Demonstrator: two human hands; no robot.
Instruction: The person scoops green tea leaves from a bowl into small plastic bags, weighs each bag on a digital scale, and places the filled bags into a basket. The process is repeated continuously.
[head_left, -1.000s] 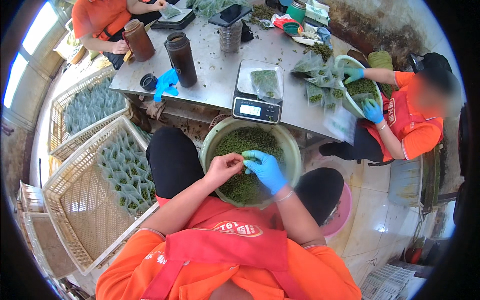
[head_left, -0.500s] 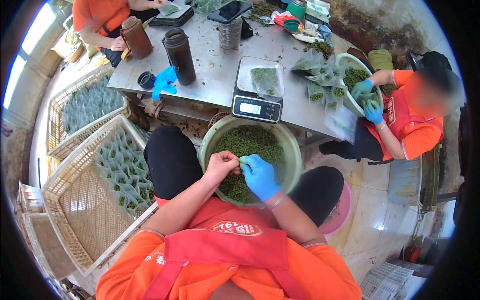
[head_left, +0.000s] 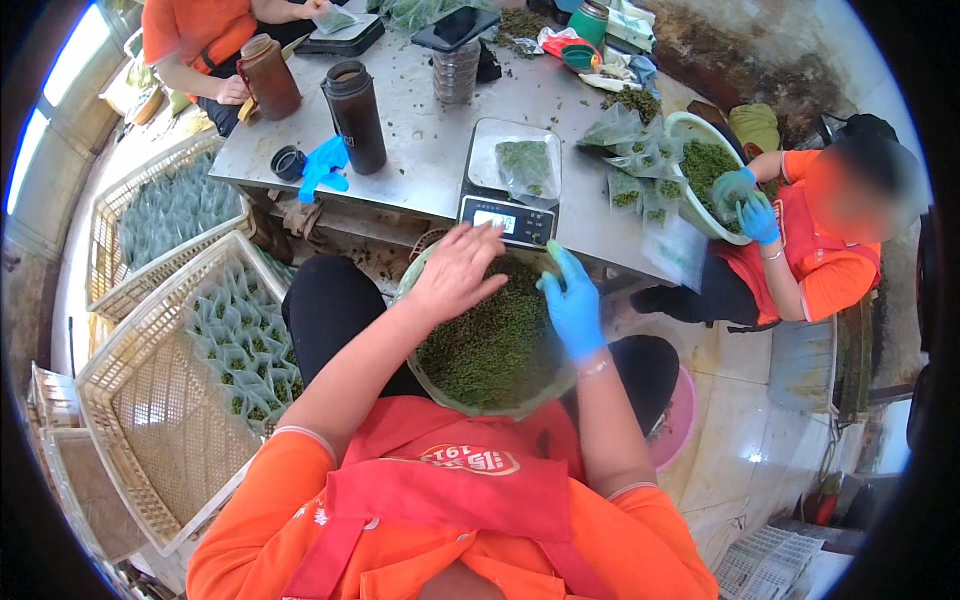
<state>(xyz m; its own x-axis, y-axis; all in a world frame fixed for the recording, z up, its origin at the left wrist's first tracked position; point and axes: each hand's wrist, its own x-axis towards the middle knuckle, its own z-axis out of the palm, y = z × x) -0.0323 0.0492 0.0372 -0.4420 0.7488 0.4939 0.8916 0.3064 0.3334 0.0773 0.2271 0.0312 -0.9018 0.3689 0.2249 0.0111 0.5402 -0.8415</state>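
Leaves (head_left: 490, 345), small, dry-looking and dark green, are filling a pale green basin (head_left: 420, 372) sitting on the person's lap at the centre of the frame. They are probably handling as light, loose and crumbly stuff, best taken in pinches or small scoops from the top of the heap. Left hand (head_left: 455, 272), bare, is hovering flat with fingers spread over the basin's far rim, gripping nothing. Right hand (head_left: 572, 300), in a blue glove, is pointing up at the far rim, fingers straight; no hold visible.

Just above centre, a scale (head_left: 510, 180) is carrying a clear bag (head_left: 528, 165) partly filled with leaves, on a grey table (head_left: 420, 150). Dark bottle (head_left: 355, 115) and a loose blue glove (head_left: 325, 165) are standing upper left. At right, another person's gloved hands (head_left: 745, 205) are working in a second bowl (head_left: 690, 205), small filled bags beside it. White crates (head_left: 180, 400) at left are holding rows of packed bags.
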